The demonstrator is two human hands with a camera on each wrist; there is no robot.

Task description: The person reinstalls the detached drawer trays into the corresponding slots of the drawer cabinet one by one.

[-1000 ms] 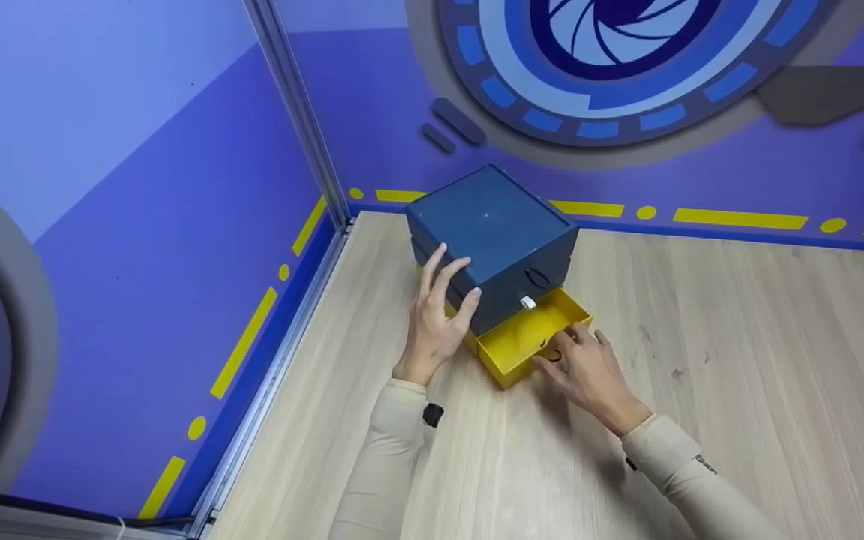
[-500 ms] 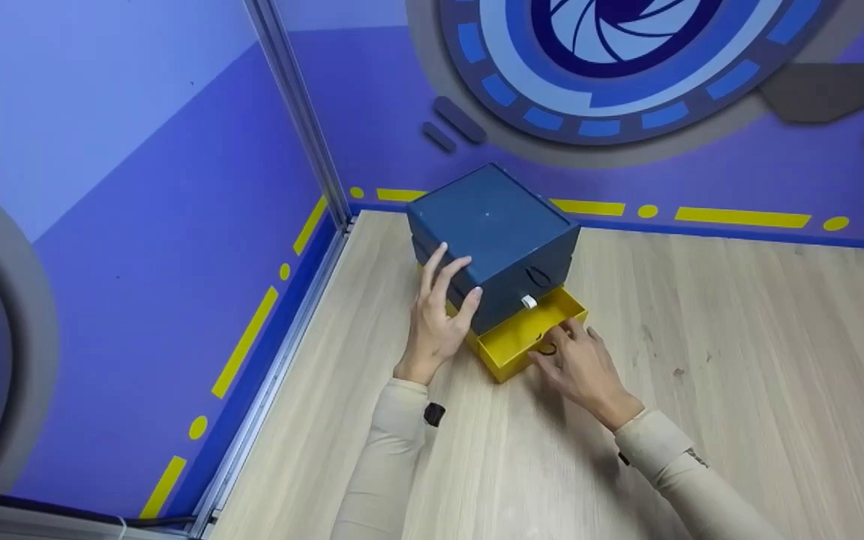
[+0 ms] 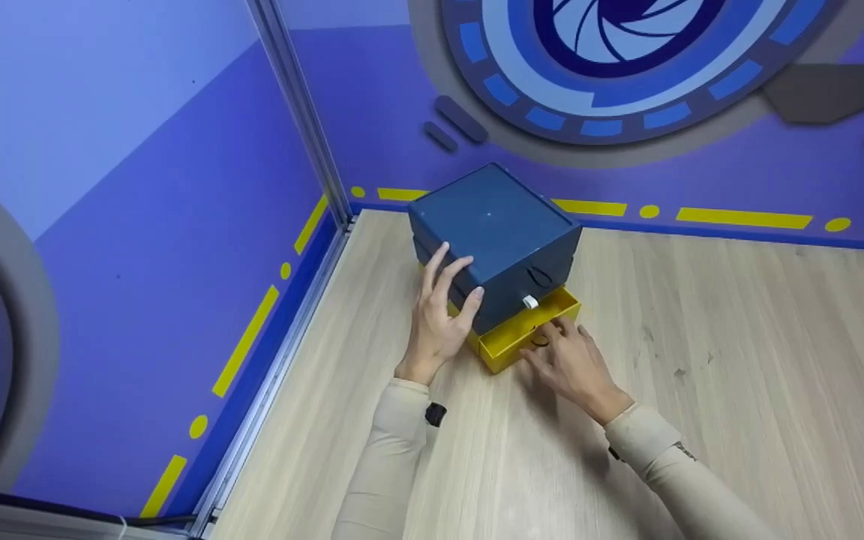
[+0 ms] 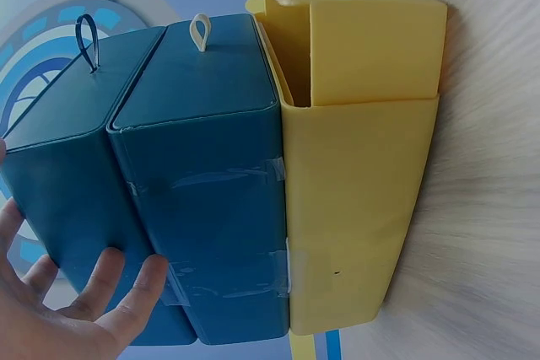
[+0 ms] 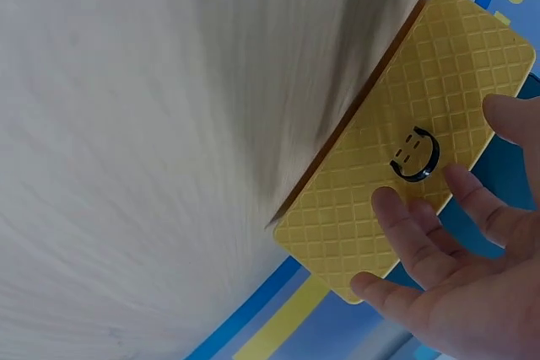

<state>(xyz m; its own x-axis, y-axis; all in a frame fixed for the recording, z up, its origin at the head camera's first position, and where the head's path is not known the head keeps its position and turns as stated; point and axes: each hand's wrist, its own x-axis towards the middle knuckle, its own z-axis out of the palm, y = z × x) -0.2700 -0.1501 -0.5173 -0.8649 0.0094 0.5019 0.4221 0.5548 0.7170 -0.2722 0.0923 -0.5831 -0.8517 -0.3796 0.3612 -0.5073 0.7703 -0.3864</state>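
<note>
Two stacked dark blue drawer boxes (image 3: 488,225) stand on a yellow drawer box (image 4: 359,200). The yellow drawer (image 3: 505,361) sticks out a short way at the front and has a quilted face (image 5: 439,56) with a black loop pull (image 5: 434,158). My left hand (image 3: 438,322) rests with spread fingers against the side of the blue boxes. At the yellow drawer's front is my right hand (image 3: 576,366), its loosely extended fingertips at the face around the loop pull. No finger goes through that loop in the right wrist view.
The blue fronts carry a black loop (image 3: 539,277) and a white loop (image 3: 529,302). Patterned blue walls (image 3: 177,187) meet at a metal corner post (image 3: 301,112) close behind and left of the stack. A wood-grain table (image 3: 739,375) extends to the right.
The yellow drawer has slid further into its box, with my right hand moving inward and slightly left along with it. My left hand keeps its place on the blue boxes.
</note>
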